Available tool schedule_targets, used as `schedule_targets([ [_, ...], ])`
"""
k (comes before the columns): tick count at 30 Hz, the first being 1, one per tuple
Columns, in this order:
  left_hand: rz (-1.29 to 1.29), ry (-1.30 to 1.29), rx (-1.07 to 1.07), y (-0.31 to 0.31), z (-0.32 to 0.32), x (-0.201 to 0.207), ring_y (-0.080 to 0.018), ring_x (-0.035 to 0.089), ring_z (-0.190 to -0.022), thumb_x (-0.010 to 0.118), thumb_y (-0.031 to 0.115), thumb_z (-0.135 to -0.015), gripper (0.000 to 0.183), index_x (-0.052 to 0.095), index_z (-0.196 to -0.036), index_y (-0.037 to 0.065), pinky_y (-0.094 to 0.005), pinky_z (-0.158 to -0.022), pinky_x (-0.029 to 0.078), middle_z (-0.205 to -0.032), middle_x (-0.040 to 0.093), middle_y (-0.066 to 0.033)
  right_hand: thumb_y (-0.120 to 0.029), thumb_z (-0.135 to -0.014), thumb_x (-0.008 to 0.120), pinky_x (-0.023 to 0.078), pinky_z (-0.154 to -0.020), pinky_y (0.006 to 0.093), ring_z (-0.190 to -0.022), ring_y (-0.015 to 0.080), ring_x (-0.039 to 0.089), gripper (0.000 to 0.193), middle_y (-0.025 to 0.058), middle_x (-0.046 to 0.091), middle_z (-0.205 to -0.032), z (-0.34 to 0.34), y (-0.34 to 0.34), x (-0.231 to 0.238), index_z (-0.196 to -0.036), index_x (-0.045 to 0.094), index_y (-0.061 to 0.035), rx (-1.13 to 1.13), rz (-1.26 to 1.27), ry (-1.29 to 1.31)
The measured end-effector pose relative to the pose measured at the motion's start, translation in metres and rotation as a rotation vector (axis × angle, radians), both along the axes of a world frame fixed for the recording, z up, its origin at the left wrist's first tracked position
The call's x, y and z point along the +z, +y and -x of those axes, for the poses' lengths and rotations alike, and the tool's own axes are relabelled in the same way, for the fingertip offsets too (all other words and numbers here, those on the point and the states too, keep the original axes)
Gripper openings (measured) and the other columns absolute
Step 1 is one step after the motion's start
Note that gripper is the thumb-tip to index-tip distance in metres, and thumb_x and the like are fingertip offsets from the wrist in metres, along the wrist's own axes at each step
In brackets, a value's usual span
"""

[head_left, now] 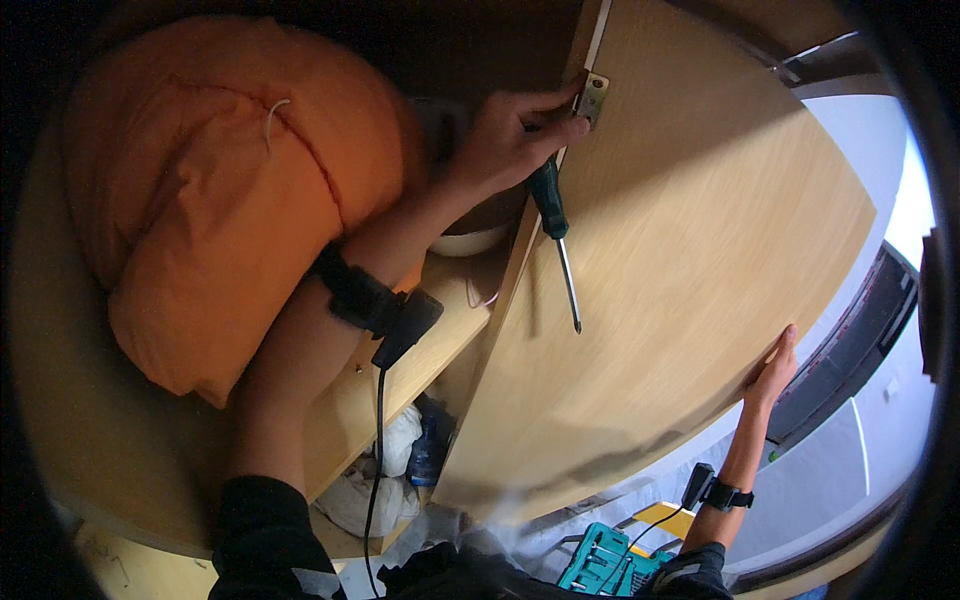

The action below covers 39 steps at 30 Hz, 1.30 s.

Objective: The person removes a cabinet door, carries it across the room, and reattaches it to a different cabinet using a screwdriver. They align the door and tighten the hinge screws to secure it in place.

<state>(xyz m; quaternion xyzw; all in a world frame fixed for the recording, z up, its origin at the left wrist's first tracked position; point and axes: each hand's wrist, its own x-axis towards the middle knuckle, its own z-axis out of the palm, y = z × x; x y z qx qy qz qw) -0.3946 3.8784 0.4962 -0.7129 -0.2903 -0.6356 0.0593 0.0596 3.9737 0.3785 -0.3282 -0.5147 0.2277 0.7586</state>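
Observation:
My left hand is closed around the top of a screwdriver's dark green handle. The metal shaft hangs down in front of a light wooden cabinet door. With thumb and forefinger, the same hand touches a small metal hinge plate on the door's edge. Its other fingers are curled and partly hidden. My right hand grips the door's opposite edge, low on the right; some of its fingers are out of sight. The door stands swung out from the cabinet.
A large orange fabric bundle fills the shelf beside my left arm. Below are white bags and a blue bottle. A teal tool case lies open near my right arm. Cables run from the black wrist straps.

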Motion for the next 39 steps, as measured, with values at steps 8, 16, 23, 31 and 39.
schedule_targets([
  [8,0.05,-0.012,0.019,-0.007,-0.004,0.003,-0.0107,0.064,-0.07,0.069,0.026,-0.088,0.048,0.058,-0.124,-0.003,-0.026,-0.06,0.051,-0.085,0.071,-0.0114,-0.047,-0.095,0.054,0.047,-0.076,0.0274,-0.086,0.0138,0.059,0.055,0.0093,0.066,-0.097,-0.002,0.006,-0.003,-0.104,0.063,0.0061,-0.029,-0.036,-0.009],
  [16,0.085,-0.05,-0.051,-0.008,-0.005,0.005,-0.0076,0.057,-0.074,0.07,0.028,-0.085,0.05,0.059,-0.127,0.003,-0.0236,-0.068,0.047,-0.083,0.066,-0.0025,-0.046,-0.095,0.054,0.047,-0.079,0.0271,-0.088,0.0139,0.06,0.054,0.0094,0.066,-0.1,-0.008,0.006,-0.002,-0.106,0.063,0.0062,-0.038,0.013,-0.029],
  [23,0.174,-0.016,0.025,-0.009,-0.004,0.008,-0.0075,0.058,-0.074,0.071,0.029,-0.085,0.048,0.06,-0.125,0.003,-0.024,-0.068,0.049,-0.085,0.067,-0.0028,-0.045,-0.095,0.054,0.047,-0.08,0.0269,-0.089,0.0137,0.06,0.052,0.0081,0.066,-0.1,-0.01,0.009,-0.002,-0.106,0.063,0.0054,-0.002,-0.005,0.015],
  [31,0.07,-0.015,0.011,-0.009,-0.006,0.006,-0.0091,0.063,-0.079,0.071,0.029,-0.084,0.053,0.058,-0.125,-0.002,-0.0255,-0.07,0.051,-0.094,0.07,-0.0094,-0.045,-0.096,0.054,0.047,-0.076,0.0262,-0.084,0.0121,0.059,0.051,0.0066,0.066,-0.095,-0.003,0.003,-0.001,-0.102,0.064,0.0048,-0.007,-0.044,0.014],
  [39,0.006,0.115,0.077,-0.011,-0.006,0.012,-0.0108,0.064,-0.073,0.07,0.025,-0.083,0.059,0.052,-0.129,-0.006,-0.0261,-0.064,0.052,-0.094,0.07,-0.0109,-0.044,-0.095,0.055,0.047,-0.07,0.0246,-0.078,0.0109,0.058,0.049,0.0053,0.065,-0.09,-0.004,0.004,0.002,-0.098,0.065,0.0034,-0.037,-0.032,0.051],
])
